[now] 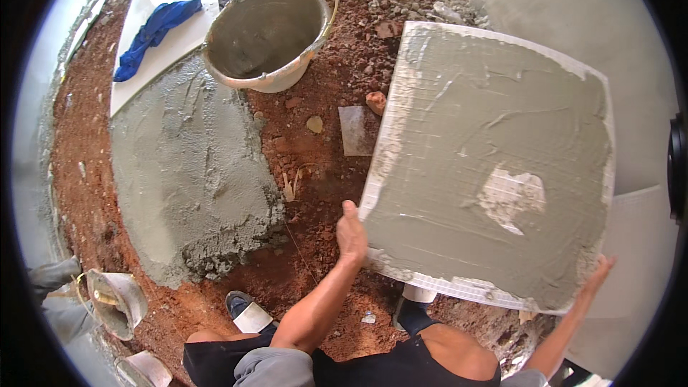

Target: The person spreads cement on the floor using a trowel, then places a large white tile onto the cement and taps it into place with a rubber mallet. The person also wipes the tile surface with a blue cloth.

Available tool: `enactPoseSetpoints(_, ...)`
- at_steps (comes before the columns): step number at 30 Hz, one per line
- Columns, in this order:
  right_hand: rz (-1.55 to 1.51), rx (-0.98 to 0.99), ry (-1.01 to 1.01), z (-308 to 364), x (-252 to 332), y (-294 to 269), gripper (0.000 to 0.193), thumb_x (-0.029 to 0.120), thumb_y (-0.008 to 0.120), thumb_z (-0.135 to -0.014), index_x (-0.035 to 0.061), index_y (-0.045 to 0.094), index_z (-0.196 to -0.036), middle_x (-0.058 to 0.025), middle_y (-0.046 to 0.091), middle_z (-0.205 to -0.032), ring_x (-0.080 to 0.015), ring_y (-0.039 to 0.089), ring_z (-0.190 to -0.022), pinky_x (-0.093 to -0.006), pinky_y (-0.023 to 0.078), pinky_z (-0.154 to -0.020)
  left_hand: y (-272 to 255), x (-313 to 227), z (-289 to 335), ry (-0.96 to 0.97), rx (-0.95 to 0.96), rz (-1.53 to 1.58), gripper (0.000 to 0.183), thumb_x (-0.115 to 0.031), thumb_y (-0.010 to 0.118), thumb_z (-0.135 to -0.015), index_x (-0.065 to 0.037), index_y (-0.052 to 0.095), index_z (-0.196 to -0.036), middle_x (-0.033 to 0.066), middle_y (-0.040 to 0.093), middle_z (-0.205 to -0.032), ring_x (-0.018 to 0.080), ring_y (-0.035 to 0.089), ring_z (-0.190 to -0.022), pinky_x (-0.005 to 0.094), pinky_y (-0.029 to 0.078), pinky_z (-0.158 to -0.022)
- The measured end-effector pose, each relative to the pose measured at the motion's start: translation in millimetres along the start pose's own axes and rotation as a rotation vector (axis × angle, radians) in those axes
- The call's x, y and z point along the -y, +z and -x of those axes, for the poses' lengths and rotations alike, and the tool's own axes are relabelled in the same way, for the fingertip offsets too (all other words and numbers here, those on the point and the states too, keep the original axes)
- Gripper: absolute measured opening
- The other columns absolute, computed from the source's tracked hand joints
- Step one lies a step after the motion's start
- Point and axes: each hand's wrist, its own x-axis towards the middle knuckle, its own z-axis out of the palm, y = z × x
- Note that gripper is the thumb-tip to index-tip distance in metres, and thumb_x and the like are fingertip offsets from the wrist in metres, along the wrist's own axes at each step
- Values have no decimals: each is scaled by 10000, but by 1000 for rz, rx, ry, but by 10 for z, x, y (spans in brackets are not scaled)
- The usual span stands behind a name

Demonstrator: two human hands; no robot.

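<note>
A large square tile point(512, 190), back side up, is tilted in front of me on the right. Grey mortar point(444, 179) coats most of that back, leaving a pale bare patch and pale edges. My left hand point(351, 235) grips its left edge near the lower corner, thumb up and the other fingers partly hidden. At the lower right corner, my right hand point(596, 272) holds the edge, its fingers partly out of sight. Left of the tile, a bed of wet mortar point(193, 179) lies on the ground, touching a laid white tile point(190, 39).
A mortar-smeared bucket point(287, 79) with a yellow handle stands beyond the mortar bed. A blue cloth point(154, 36) lies on the white tile. Red soil and rubble point(315, 165) surround my feet. At lower left are a smaller bucket point(122, 304) and another person's leg point(68, 322). Large panels point(631, 244) lean at right.
</note>
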Motion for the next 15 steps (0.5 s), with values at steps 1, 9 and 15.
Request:
enactPoseSetpoints(1,65,-119,-101,-23,213,-291,584,486,325,-1002,10,501,-1292,-111,558,-1174,-228,502,-1113,-372,377,-988,104,19,54,-47,73,35,862,-668,237,-951,84,655,-908,202,658,-790,299,606,-786,450,446,-739)
enactPoseSetpoints(9,128,-305,-468,173,1684,-1390,567,417,350,-1006,-19,450,-1355,-131,506,-1320,-263,457,-1221,-410,316,-1062,359,-277,243,51,234,224,872,-691,194,-947,46,660,-921,68,647,-838,162,548,-782,314,443,-766)
enactPoseSetpoints(15,-19,11,-405,390,2838,-848,497,347,412,-993,-3,497,-1336,-139,559,-1273,-253,510,-1172,-378,361,-1025,-233,-826,-152,114,261,538,924,-787,192,-884,22,636,-916,71,641,-835,165,558,-784,323,446,-781)
